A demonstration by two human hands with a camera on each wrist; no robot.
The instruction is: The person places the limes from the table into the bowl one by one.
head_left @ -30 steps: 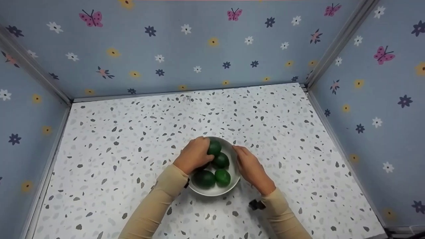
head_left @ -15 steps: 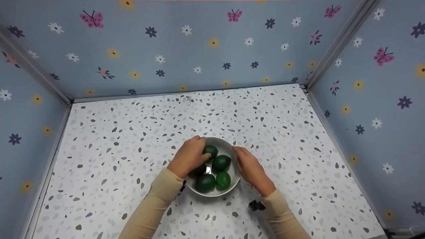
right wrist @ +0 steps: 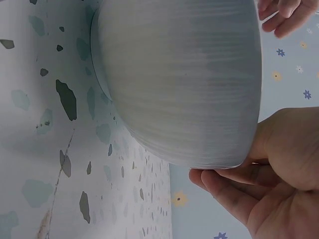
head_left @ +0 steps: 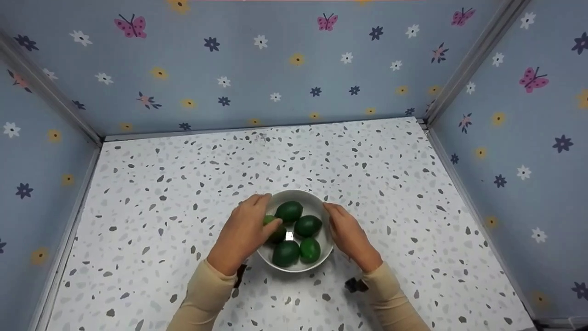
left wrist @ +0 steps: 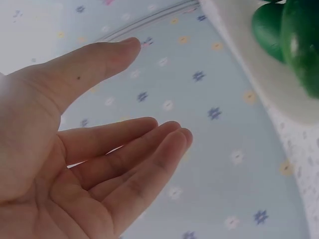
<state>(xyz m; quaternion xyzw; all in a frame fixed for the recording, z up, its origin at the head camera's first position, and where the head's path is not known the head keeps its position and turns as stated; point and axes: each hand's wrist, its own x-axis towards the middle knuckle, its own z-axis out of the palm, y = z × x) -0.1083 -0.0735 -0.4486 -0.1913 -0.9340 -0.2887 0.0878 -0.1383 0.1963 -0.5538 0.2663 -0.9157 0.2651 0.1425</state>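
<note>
A pale round bowl (head_left: 325,241) stands on the speckled table and holds several green, smooth, oval fruits (head_left: 289,211). One brighter green fruit (head_left: 310,249) lies nearest the front right of the bowl. My left hand (head_left: 242,230) is at the bowl's left side, its thumb overlapping a fruit (head_left: 277,234) in the head view. In the left wrist view, nothing lies between the loosely bent fingers and the spread thumb. My right hand (head_left: 349,232) rests along the bowl's right side; in the right wrist view, its fingertips touch the bowl (right wrist: 184,89) at the rim.
The white table (head_left: 183,184) has grey speckles. Blue walls (head_left: 275,55) printed with flowers and butterflies close it in at the back and both sides. Small black pieces (head_left: 356,285) show by the wrists.
The left hand has let go of a fruit inside the bowl and drawn back left over the rim. That fruit now lies at the back with the others. The right hand has kept its place.
</note>
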